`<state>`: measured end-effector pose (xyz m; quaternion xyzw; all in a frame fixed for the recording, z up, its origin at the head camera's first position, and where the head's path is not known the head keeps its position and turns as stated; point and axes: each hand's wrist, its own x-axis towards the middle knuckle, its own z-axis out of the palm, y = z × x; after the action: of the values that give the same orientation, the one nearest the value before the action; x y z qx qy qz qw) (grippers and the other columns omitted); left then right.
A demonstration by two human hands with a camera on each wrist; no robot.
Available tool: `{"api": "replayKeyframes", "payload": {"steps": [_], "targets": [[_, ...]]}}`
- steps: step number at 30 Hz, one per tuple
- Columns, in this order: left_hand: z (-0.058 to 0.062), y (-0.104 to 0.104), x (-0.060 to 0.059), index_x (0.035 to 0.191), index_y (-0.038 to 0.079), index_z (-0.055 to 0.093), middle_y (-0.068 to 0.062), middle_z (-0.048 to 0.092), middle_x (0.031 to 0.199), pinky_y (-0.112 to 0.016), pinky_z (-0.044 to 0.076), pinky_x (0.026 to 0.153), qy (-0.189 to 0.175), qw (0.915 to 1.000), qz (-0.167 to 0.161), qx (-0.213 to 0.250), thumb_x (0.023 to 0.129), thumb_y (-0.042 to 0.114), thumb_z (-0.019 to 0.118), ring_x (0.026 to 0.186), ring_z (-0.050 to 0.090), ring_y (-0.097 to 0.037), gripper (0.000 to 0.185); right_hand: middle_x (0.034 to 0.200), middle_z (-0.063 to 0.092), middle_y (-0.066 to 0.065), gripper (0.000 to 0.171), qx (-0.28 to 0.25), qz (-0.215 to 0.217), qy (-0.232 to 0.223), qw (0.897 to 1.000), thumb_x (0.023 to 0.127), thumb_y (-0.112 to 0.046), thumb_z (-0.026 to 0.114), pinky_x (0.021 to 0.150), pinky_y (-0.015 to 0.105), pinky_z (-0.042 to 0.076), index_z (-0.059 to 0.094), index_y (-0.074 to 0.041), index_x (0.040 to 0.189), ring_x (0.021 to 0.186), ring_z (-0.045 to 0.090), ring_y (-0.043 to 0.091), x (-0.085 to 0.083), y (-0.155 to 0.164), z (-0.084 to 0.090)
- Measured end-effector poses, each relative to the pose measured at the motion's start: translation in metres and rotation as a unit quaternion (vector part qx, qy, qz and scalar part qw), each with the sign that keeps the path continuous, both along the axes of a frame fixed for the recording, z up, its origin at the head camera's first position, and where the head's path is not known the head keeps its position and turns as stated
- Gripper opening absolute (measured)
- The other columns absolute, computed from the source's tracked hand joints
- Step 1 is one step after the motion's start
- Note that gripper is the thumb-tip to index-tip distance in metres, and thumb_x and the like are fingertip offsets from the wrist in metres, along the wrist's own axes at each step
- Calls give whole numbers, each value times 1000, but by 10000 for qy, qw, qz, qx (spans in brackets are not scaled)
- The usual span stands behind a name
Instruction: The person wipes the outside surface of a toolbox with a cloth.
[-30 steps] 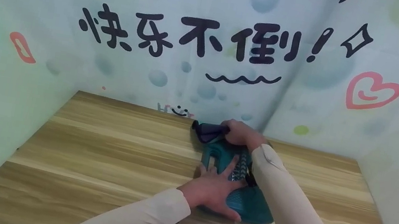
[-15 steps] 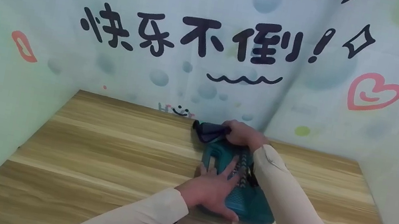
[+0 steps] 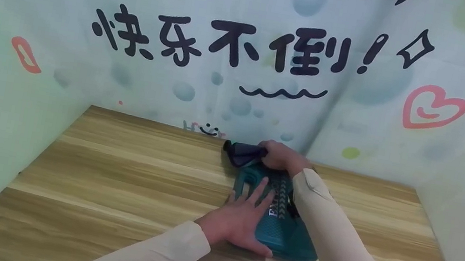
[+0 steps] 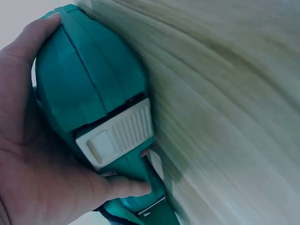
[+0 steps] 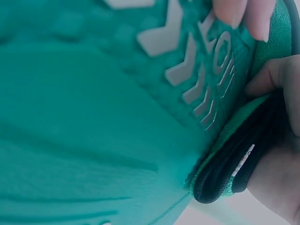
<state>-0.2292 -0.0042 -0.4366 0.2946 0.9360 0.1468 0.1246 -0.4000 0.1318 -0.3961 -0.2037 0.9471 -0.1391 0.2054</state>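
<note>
**Head view: 2 hands on a teal sneaker**

Head camera shows a teal sneaker (image 3: pixel 280 223) lying on the wooden table (image 3: pixel 111 176) near the back corner of the printed backdrop (image 3: pixel 226 54). The left hand (image 3: pixel 241 221) lies flat on it, fingers straight and spread apart, fingertips toward the grey zigzag pattern. Beyond those fingertips, the right hand (image 3: pixel 280 155) pinches the dark collar (image 3: pixel 243 153) at the shoe's far end, fingers curled round it. The left wrist view has the thumb and palm cupped against the shoe's rounded rubber end (image 4: pixel 89 79), just beside the tabletop. The right wrist view shows fingers (image 5: pixel 276 117) clamped on the black-lined collar edge (image 5: pixel 229 173).
</note>
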Motion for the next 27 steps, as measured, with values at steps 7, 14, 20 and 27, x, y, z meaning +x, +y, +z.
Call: {"api": "replayKeyframes", "payload": {"steps": [7,14,20,27], "targets": [[-2,-3,1,165,20,3,-18,-18,166,-60,21,114,-183,9994,287,113,73,80,70,150,10,-43,129,126,63,17,41,108,325,336,9988,98,-5,52,103,46,42,59,0,138,106,56,30,-2,-1,-1],[-2,0,4,165,24,0,-23,-16,165,-56,23,115,-268,9987,413,107,72,83,67,145,25,-46,129,134,59,21,46,86,-5,143,9999,99,-7,51,104,49,42,53,3,144,111,57,32,-2,12,-1],[-2,0,5,165,26,0,-21,-14,166,-54,21,116,-231,9982,552,21,71,85,66,145,28,-46,129,125,62,18,43,-176,-412,-77,9990,101,-9,50,99,52,46,55,-1,143,106,60,33,1,35,-1],[-1,0,7,165,27,-1,-20,-13,166,-56,22,115,-225,9980,594,38,70,86,66,144,28,-47,130,106,64,13,28,-678,-853,-452,9930,100,-12,51,86,47,52,65,-8,123,94,63,31,1,68,-1]]}}
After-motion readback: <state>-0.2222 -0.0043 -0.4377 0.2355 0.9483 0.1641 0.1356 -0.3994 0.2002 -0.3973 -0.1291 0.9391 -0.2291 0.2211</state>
